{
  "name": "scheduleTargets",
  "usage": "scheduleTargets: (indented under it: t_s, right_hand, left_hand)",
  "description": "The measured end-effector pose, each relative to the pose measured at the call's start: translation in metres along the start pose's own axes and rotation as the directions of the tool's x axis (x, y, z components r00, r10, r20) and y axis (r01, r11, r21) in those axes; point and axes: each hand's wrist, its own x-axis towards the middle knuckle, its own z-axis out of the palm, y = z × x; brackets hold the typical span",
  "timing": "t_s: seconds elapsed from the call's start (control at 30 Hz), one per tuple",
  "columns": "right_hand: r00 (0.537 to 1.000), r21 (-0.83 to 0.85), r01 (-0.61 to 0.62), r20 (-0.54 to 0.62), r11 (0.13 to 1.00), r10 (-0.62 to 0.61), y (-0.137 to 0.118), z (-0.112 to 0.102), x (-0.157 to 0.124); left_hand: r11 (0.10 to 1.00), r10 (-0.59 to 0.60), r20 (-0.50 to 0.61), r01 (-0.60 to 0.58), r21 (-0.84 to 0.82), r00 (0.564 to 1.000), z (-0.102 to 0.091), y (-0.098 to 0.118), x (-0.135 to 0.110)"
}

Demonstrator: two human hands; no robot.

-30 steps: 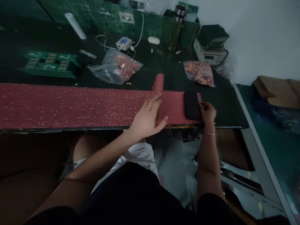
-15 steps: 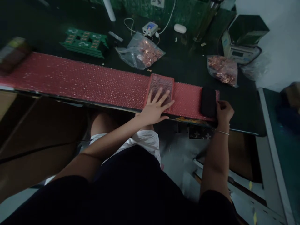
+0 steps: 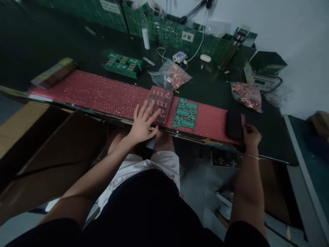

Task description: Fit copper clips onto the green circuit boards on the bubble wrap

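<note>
My left hand (image 3: 143, 125) lies with fingers spread over the lower part of a stack of circuit boards (image 3: 161, 99) covered in pinkish see-through wrap. Just right of that stack, a bare green circuit board (image 3: 185, 114) rests on a long strip of red bubble wrap (image 3: 110, 92). My right hand (image 3: 252, 135) is closed in a pinch at the strip's right end. Close beside its fingers, a dark, rounded block (image 3: 234, 125) sits on the wrap; its kind is unclear.
Several green boards (image 3: 123, 66) are stacked behind the strip. Bags of copper-coloured parts (image 3: 177, 76) lie further back, another (image 3: 246, 96) at right near a scale (image 3: 262, 80). A blurred long block (image 3: 53, 72) rests at the strip's left end. The table edge runs before me.
My left hand and the wrapped stack have shifted left along the strip, and a green board now shows to their right. My right hand stays at the strip's end. The camera view has turned.
</note>
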Motion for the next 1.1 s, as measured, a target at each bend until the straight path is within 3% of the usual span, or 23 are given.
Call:
scheduleTargets:
  t_s: [0.07,0.13,0.2,0.3,0.37,0.43,0.5,0.53,0.57,0.6,0.67,0.7,0.8,0.87,0.93,1.0,1.03,1.1]
  right_hand:
    - [1.0,0.003,-0.012,0.006,1.0,0.012,-0.002,-0.001,-0.001]
    - [1.0,0.01,-0.021,0.004,1.0,0.021,-0.005,-0.002,-0.003]
    - [1.0,0.02,-0.026,-0.002,0.999,0.026,-0.009,-0.004,-0.005]
    - [0.999,0.028,-0.043,-0.005,0.999,0.044,-0.014,-0.006,-0.008]
    - [0.998,0.025,-0.06,-0.001,0.998,0.06,-0.018,-0.007,-0.009]
    - [0.997,0.019,-0.074,0.002,0.997,0.074,-0.021,-0.008,-0.01]
    - [0.996,0.012,-0.086,0.003,0.996,0.086,-0.024,-0.009,-0.011]
    - [0.996,0.007,-0.093,0.004,0.996,0.093,-0.025,-0.01,-0.012]
    - [0.995,0.003,-0.101,0.004,0.995,0.101,-0.027,-0.011,-0.012]
    - [0.994,-0.001,-0.109,0.004,0.994,0.109,-0.028,-0.012,-0.013]
    - [0.993,-0.004,-0.119,0.011,0.993,0.119,-0.031,-0.013,-0.014]
    - [0.992,-0.004,-0.122,0.016,0.992,0.123,-0.032,-0.014,-0.015]
    - [0.991,0.0,-0.128,0.036,0.992,0.128,-0.035,-0.017,-0.016]
    - [0.99,0.0,-0.133,0.044,0.991,0.132,-0.036,-0.018,-0.017]
    - [0.989,-0.004,-0.138,0.047,0.99,0.138,-0.036,-0.018,-0.017]
    - [0.988,-0.008,-0.147,0.049,0.989,0.147,-0.036,-0.019,-0.017]
    - [0.987,-0.01,-0.152,0.052,0.988,0.152,-0.036,-0.019,-0.017]
    - [0.985,-0.014,-0.164,0.056,0.986,0.164,-0.036,-0.018,-0.017]
  left_hand:
    - [0.997,0.076,0.171,-0.073,-0.02,0.982,-0.002,-0.017,0.005]
    - [0.996,0.082,0.203,-0.072,-0.054,0.976,0.0,-0.029,0.009]
    - [0.994,0.067,0.121,-0.056,-0.093,0.99,0.002,-0.035,0.009]
    - [0.981,-0.039,-0.13,0.013,-0.195,0.991,0.005,-0.04,-0.002]
    - [0.951,-0.231,-0.297,0.15,-0.271,0.927,0.006,-0.045,-0.014]
    - [0.896,-0.417,-0.412,0.291,-0.335,0.81,0.004,-0.053,-0.026]
    - [0.869,-0.494,-0.517,0.373,-0.326,0.699,-0.002,-0.065,-0.036]
    - [0.876,-0.482,-0.556,0.392,-0.281,0.677,-0.007,-0.071,-0.039]
    - [0.896,-0.437,-0.566,0.391,-0.209,0.699,-0.013,-0.078,-0.041]
    - [0.922,-0.372,-0.533,0.367,-0.121,0.76,-0.019,-0.086,-0.042]
    - [0.971,-0.224,-0.319,0.24,0.011,0.921,-0.031,-0.101,-0.04]
    - [0.984,-0.169,-0.199,0.177,0.025,0.965,-0.036,-0.109,-0.038]
    - [0.992,-0.099,-0.015,0.098,-0.081,0.995,-0.044,-0.128,-0.027]
    - [0.978,-0.084,-0.002,0.082,-0.192,0.996,-0.045,-0.137,-0.021]
    - [0.95,-0.133,-0.069,0.108,-0.292,0.989,-0.044,-0.14,-0.019]
    - [0.903,-0.305,-0.195,0.217,-0.371,0.932,-0.043,-0.141,-0.02]
    - [0.87,-0.417,-0.274,0.294,-0.396,0.867,-0.044,-0.142,-0.022]
    - [0.818,-0.572,-0.451,0.44,-0.371,0.685,-0.048,-0.145,-0.028]
